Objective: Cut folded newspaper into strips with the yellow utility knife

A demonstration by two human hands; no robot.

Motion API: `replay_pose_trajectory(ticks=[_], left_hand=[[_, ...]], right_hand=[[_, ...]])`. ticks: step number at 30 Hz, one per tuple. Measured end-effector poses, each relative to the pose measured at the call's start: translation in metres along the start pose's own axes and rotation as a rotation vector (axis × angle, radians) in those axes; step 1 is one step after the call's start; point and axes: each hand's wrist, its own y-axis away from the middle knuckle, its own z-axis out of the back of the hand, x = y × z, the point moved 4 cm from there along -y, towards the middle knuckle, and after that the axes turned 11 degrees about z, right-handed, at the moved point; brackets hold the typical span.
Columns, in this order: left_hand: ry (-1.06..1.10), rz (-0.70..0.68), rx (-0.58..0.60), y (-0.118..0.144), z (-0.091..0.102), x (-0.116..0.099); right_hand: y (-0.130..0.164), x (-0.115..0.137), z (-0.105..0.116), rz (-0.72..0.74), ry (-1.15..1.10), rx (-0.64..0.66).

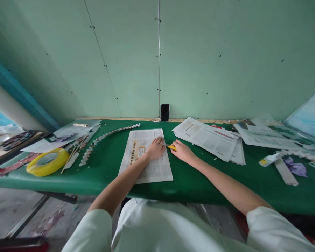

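A folded newspaper point(149, 168) lies on the green table top point(102, 178) in front of me. My left hand point(156, 147) rests flat on its upper right part, fingers stretched out. Just right of the paper's edge, my right hand point(182, 151) is closed around a yellow utility knife point(172, 147). The knife's tip points left, toward the paper's right edge; whether it touches the paper I cannot tell. A stack of newspaper sheets point(204, 136) lies to the right, beyond my right hand.
At the left lie a yellow tape roll point(61, 156), thin sticks point(74, 154) and a curved folded-paper strip point(94, 144). A phone point(165, 112) leans on the wall. More papers point(262, 134), a glue bottle point(269, 159) and crumpled purple paper point(295, 167) are at the right.
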Motion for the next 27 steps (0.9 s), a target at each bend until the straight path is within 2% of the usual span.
replay_pose_trajectory(ticks=[15, 22, 27], left_hand=[[-0.009, 0.002, -0.001, 0.003, 0.002, -0.002], [-0.021, 0.043, 0.059, 0.004, 0.006, -0.006], [-0.021, 0.047, 0.029, 0.004, 0.006, -0.006]], right_hand=[[-0.007, -0.002, -0.003, -0.007, 0.011, -0.021], [-0.008, -0.004, -0.004, -0.006, -0.021, -0.009], [-0.014, -0.006, -0.006, -0.029, 0.011, -0.018]])
